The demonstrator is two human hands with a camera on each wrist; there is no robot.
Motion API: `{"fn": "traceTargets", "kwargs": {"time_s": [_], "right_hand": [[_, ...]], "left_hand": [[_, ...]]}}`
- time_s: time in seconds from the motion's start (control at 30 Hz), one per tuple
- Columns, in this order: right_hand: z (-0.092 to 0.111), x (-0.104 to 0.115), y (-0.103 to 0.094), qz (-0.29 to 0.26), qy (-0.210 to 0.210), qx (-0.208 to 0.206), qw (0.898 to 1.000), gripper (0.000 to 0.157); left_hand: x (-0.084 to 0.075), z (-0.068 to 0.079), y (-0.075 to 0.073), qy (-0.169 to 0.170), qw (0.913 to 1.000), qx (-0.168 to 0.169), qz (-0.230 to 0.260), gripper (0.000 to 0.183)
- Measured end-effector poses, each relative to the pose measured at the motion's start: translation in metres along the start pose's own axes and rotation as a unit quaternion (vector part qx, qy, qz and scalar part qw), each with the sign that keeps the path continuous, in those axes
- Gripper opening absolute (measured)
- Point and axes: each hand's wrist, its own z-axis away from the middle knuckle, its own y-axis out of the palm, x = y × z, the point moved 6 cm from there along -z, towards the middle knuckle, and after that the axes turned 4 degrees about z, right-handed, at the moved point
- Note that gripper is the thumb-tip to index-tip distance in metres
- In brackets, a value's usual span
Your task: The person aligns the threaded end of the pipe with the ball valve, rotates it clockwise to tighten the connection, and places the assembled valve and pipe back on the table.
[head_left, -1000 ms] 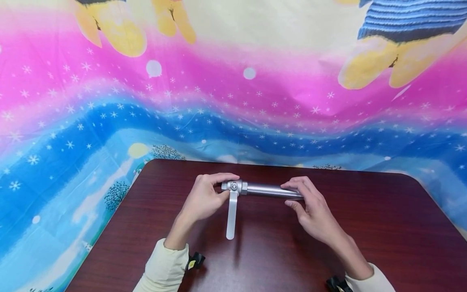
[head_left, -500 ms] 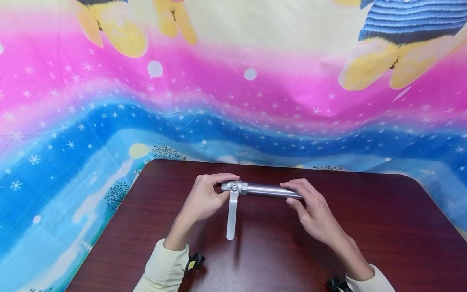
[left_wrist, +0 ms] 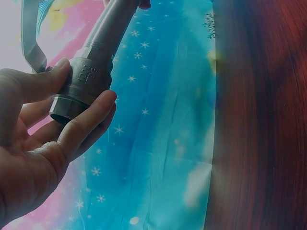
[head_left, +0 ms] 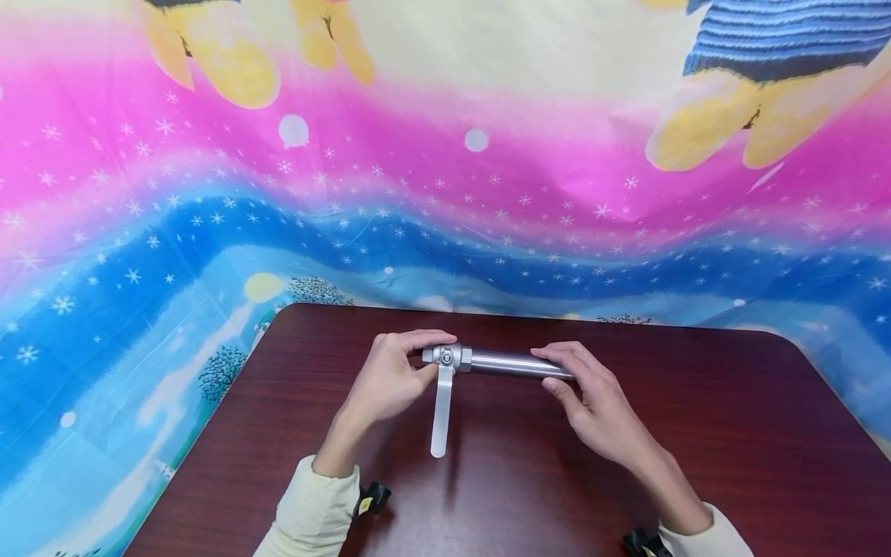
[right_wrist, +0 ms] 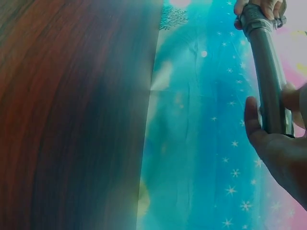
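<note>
A silver ball valve (head_left: 448,357) with a long flat lever handle (head_left: 441,414) is joined to a smooth metal pipe (head_left: 504,363); both are held level above the table. My left hand (head_left: 390,377) grips the valve body between thumb and fingers, and the lever points toward me. In the left wrist view raised lettering shows on the valve body (left_wrist: 88,76), and its hex end is hollow. At the pipe's far right end, my right hand (head_left: 602,402) pinches it between thumb and fingers. The right wrist view shows the pipe (right_wrist: 268,81) running from that hand to the valve.
A dark red-brown wooden table (head_left: 529,480) with rounded corners lies below the hands. Behind it hangs a cloth backdrop (head_left: 418,193) in pink and blue with snowflakes. Black straps (head_left: 372,499) sit at the wrists beside pale sleeves (head_left: 313,503).
My right hand's fingertips have shifted very slightly left along the pipe. The left hand, the valve and its lever look unchanged.
</note>
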Motion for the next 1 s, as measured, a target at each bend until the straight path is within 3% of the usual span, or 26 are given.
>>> {"fn": "traceTargets", "kwargs": {"time_s": [0.13,0.33,1.0], "right_hand": [[0.0004,-0.0006,0.0010,0.003,0.009,-0.006,1.000,0.062],[-0.0006,-0.0021,-0.0016,0.004,0.000,-0.028,1.000,0.057],[-0.0008,-0.0048,-0.0007,-0.026,0.023,-0.017,0.999,0.052]], "left_hand": [[0.0012,-0.0002,0.0011,-0.002,1.0000,0.003,0.000,0.043],[0.0012,-0.0004,0.0010,-0.005,1.0000,0.006,-0.003,0.042],[0.0005,-0.0008,0.0005,0.007,1.0000,-0.005,-0.003,0.041]]}}
